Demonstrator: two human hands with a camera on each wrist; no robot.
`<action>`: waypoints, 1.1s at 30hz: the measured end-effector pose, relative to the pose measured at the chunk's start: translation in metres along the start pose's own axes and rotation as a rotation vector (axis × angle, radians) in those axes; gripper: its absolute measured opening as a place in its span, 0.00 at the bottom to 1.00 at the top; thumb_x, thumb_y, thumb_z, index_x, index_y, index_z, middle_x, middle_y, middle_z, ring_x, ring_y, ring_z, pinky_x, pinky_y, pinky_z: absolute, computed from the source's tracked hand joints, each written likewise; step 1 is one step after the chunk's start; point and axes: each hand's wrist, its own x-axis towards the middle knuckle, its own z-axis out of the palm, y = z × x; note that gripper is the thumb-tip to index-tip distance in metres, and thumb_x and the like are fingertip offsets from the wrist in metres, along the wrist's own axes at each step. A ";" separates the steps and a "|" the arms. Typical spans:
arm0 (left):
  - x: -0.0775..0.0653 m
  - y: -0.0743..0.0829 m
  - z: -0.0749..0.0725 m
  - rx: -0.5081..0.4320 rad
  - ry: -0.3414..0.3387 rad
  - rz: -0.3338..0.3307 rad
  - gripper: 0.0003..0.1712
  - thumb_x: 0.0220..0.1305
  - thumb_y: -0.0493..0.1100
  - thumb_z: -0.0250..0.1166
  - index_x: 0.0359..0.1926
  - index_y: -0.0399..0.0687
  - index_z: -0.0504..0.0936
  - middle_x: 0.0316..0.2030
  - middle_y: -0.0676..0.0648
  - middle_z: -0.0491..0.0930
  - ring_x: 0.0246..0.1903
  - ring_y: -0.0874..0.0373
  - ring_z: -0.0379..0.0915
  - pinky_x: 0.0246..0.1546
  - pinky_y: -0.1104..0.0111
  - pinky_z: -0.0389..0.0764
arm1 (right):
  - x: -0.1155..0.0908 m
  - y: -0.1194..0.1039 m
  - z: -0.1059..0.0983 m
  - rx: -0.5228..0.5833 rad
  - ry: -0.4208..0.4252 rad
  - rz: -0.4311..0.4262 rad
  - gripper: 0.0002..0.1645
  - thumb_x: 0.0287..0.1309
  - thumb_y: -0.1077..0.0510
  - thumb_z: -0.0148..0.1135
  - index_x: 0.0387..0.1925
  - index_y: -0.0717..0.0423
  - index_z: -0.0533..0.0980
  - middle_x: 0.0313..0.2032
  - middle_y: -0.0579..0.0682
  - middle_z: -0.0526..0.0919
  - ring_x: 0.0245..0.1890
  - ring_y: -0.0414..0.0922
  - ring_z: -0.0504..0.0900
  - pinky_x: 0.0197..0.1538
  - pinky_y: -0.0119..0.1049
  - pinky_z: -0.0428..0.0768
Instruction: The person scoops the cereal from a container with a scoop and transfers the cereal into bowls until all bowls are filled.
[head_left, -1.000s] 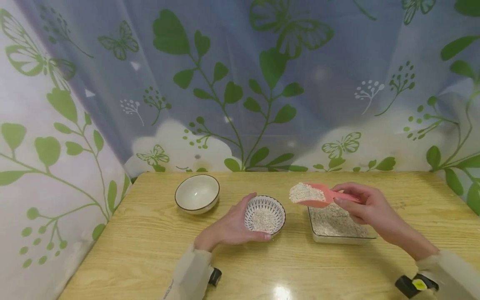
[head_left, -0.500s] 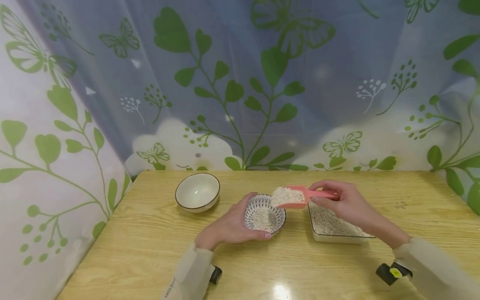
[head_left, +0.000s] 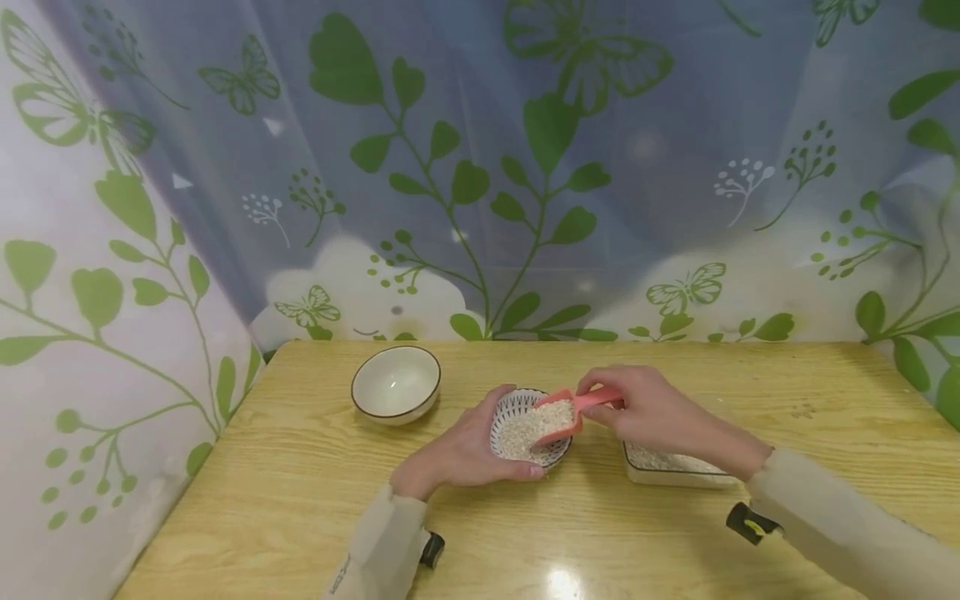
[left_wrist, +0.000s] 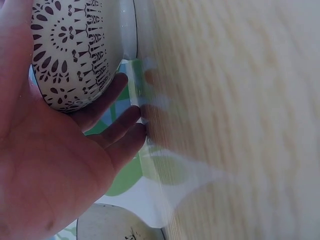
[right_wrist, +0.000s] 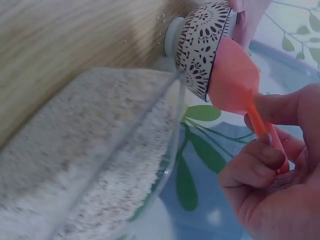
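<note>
I am holding the patterned bowl (right_wrist: pixel 200 50) in the middle of the workspace, over the wooden surface (head_left: pixel 300 500); its foot is looking very near the wood, though I am not able to tell for certain that it is touching. Pale flakes (head_left: pixel 517 437) are lying inside, and the pink scoop (right_wrist: pixel 232 80) is sloping over the bowl's right side, its load meeting the flakes below; I am judging that this low angle is helping them slide in rather than scatter. My left grip (head_left: pixel 465 450) is curving round the bowl's left side, thumb near and fingers far, probably bracing it while leaving the right side free for the scoop. My right grip (head_left: pixel 645 408) is pinching the scoop by its handle, which is likely giving me control of the tilt. The rectangular dish (head_left: pixel 675 478), also containing flakes, is standing near the bowl's right, partly hidden behind my right grip; that closeness is seemingly making for a short carry. Farther out to the left and back, the plain bowl (head_left: pixel 375 392) is standing apart, apparently out of the way, and the leafy backdrop (head_left: pixel 660 208) is hanging behind everything.
</note>
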 end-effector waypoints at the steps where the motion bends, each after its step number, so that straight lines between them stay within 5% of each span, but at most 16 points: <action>1: 0.000 0.000 0.000 0.000 -0.001 -0.002 0.72 0.45 0.70 0.78 0.82 0.62 0.45 0.74 0.40 0.64 0.73 0.40 0.60 0.70 0.41 0.67 | 0.001 -0.002 -0.001 -0.028 0.004 -0.018 0.06 0.66 0.57 0.66 0.44 0.49 0.83 0.32 0.43 0.83 0.24 0.38 0.70 0.29 0.32 0.71; 8: 0.000 0.000 0.000 0.015 -0.002 -0.008 0.72 0.45 0.71 0.77 0.82 0.61 0.44 0.75 0.40 0.64 0.73 0.40 0.61 0.70 0.41 0.68 | 0.003 -0.008 -0.006 -0.199 0.052 -0.099 0.06 0.63 0.57 0.68 0.42 0.49 0.84 0.36 0.46 0.87 0.34 0.39 0.81 0.37 0.36 0.78; 15: 0.000 -0.001 0.000 0.012 -0.009 -0.024 0.73 0.44 0.72 0.77 0.82 0.63 0.43 0.76 0.40 0.61 0.74 0.39 0.58 0.70 0.39 0.66 | 0.003 -0.015 -0.015 -0.245 0.047 -0.145 0.07 0.62 0.58 0.69 0.43 0.51 0.84 0.40 0.49 0.88 0.41 0.49 0.86 0.43 0.47 0.86; 33: -0.002 0.001 0.000 -0.013 -0.013 -0.012 0.72 0.46 0.69 0.78 0.82 0.60 0.44 0.74 0.40 0.65 0.72 0.41 0.63 0.70 0.41 0.68 | 0.005 -0.028 -0.028 -0.321 0.086 -0.198 0.10 0.57 0.60 0.71 0.42 0.51 0.85 0.41 0.49 0.90 0.39 0.46 0.85 0.41 0.43 0.84</action>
